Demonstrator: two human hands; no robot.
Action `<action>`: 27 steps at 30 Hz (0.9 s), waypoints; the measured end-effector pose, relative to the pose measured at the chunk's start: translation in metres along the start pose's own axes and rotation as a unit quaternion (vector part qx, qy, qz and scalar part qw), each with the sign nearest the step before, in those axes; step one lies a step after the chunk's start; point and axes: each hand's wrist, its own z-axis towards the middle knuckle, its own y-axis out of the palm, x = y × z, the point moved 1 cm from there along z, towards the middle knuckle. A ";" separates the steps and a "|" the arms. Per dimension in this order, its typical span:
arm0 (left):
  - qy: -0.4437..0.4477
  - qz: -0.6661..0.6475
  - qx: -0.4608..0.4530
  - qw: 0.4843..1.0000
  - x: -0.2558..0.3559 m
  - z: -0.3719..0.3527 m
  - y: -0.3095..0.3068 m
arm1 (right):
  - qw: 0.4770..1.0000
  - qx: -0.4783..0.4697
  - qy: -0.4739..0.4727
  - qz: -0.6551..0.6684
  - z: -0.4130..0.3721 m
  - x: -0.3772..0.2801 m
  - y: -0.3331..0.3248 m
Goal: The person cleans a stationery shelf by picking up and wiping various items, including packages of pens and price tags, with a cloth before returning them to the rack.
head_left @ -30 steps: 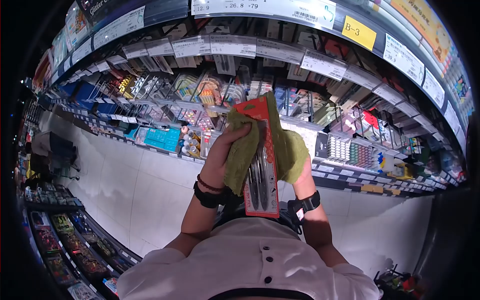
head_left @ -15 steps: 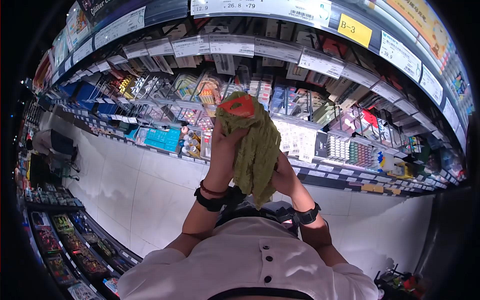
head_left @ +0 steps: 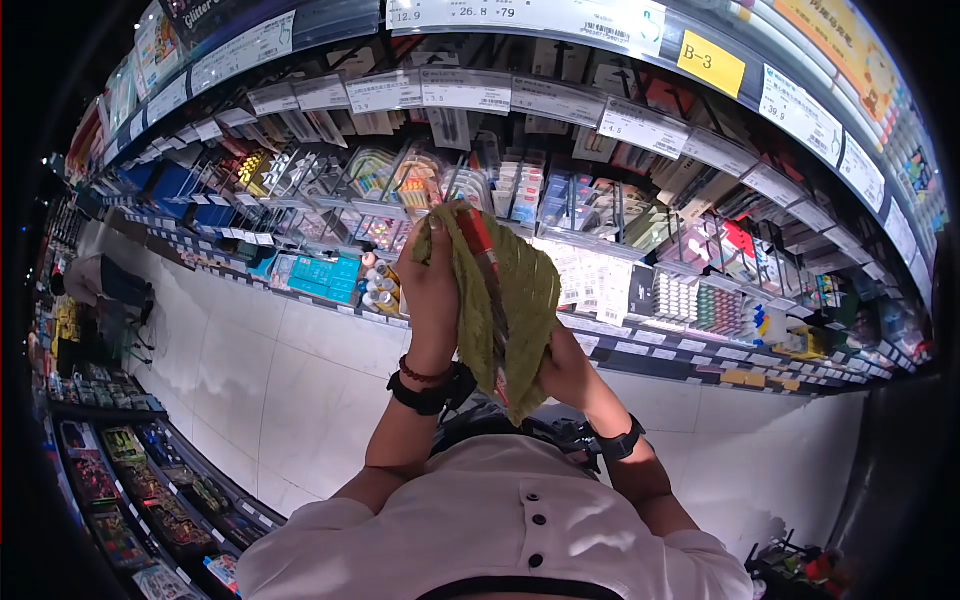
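A wrinkled olive-green cloth is held up in front of my chest, folded around a narrow item with a red top. Most of that item is covered, so its kind cannot be told; a bit of it also shows at the cloth's lower end. My left hand is closed on the cloth's left side, thumb near the top. On the lower right edge, my right hand grips the cloth, its fingertips hidden behind it.
Ahead stands a shelf with price labels and a yellow B-3 tag. Its lower tiers hold boxed stationery, teal packs and small bottles. Another display rack is at lower left. A person bends over at far left.
The cloth has opened down its middle, showing more of the red item as a narrow strip. My left hand has moved slightly left; my right hand remains at the lower right edge.
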 end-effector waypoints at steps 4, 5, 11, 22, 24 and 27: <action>-0.016 0.005 -0.023 1.000 -0.021 0.001 0.009 | 0.995 0.081 0.007 -0.055 0.003 0.009 0.004; -0.009 0.009 -0.043 0.999 -0.025 -0.002 0.016 | 0.991 0.133 -0.013 -0.013 0.008 0.009 0.004; 0.085 0.148 -0.181 0.968 -0.052 -0.050 0.047 | 0.907 0.347 -0.026 0.236 0.030 0.011 -0.011; 0.078 0.284 -0.270 0.917 -0.070 -0.063 0.007 | 0.904 0.408 -0.078 0.102 0.048 0.004 -0.046; 0.067 0.271 -0.308 0.909 -0.071 -0.066 0.004 | 0.894 0.434 -0.088 0.065 0.050 0.001 -0.054; 0.047 0.223 -0.372 0.900 -0.060 -0.067 0.006 | 0.883 0.457 -0.063 0.085 0.047 0.009 -0.066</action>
